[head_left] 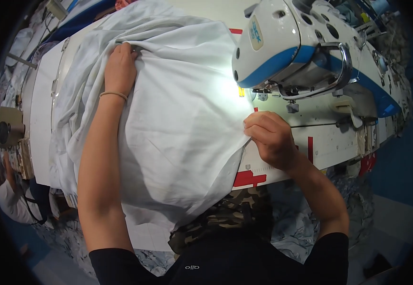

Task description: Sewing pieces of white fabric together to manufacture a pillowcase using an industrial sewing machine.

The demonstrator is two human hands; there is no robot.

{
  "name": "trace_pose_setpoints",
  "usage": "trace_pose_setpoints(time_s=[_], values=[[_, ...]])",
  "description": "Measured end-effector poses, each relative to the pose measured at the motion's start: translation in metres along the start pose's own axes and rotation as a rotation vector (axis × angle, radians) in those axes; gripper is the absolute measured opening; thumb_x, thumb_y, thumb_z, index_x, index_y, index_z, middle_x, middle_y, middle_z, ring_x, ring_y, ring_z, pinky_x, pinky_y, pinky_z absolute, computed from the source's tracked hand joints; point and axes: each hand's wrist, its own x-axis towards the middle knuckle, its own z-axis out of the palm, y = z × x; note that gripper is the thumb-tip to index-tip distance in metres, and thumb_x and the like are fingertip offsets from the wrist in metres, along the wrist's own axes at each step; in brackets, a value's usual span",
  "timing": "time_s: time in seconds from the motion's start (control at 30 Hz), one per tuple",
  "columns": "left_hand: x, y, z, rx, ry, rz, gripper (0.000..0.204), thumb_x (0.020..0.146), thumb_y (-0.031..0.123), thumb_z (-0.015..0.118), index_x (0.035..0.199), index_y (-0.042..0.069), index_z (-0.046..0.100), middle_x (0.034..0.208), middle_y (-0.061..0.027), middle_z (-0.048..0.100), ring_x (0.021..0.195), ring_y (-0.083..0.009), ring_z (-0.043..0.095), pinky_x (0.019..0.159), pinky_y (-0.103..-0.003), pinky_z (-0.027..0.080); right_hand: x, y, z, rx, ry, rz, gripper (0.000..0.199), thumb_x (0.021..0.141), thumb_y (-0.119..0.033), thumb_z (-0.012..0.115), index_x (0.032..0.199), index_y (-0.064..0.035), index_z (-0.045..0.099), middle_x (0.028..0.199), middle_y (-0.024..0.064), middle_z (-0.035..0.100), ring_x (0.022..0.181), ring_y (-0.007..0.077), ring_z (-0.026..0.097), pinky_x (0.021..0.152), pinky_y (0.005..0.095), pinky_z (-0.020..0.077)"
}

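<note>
A large piece of white fabric [182, 114] lies spread over the sewing table, bunched in folds on its left and hanging over the front edge. Near its far left part, my left hand [121, 64] grips the cloth with bent fingers. My right hand [270, 135] pinches the fabric's right edge between thumb and fingers, just in front of the machine's needle area. At the upper right stands a white and blue sewing machine [282, 47]; its lamp lights the cloth beside the presser foot [292, 105]. The fingertips of both hands are partly hidden.
Red tape strips [250, 179] mark the pale tabletop [282, 172] near its front edge. Grey-white fabric heaps [294, 218] lie below the table. Another person's white sleeve [14, 202] shows at the far left, near a beige device [9, 127].
</note>
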Motion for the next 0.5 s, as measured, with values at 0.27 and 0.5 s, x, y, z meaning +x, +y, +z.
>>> trace_pose_setpoints(time_s=[0.27, 0.5], values=[[-0.025, -0.015, -0.049, -0.193, -0.328, -0.217, 0.033, 0.089, 0.028, 0.071, 0.099, -0.002, 0.061, 0.103, -0.0196, 0.064, 0.098, -0.0387, 0.060, 0.087, -0.044, 0.048, -0.004, -0.049, 0.021, 0.059, 0.205, 0.251, 0.020, 0.083, 0.011, 0.062, 0.100, -0.0003, 0.066, 0.107, 0.0149, 0.066, 0.101, 0.0319, 0.065, 0.087, 0.0381, 0.0536], [-0.197, 0.026, -0.213, -0.050, -0.571, -0.208, 0.030, 0.081, 0.015, 0.076, 0.098, 0.000, 0.056, 0.101, -0.0214, 0.058, 0.093, -0.0459, 0.058, 0.077, -0.050, 0.048, -0.142, -0.159, 0.128, 0.975, 0.134, 0.964, 0.045, 0.090, -0.001, 0.069, 0.132, 0.0016, 0.054, 0.130, 0.0168, 0.058, 0.117, 0.0254, 0.059, 0.097, 0.0355, 0.0515]])
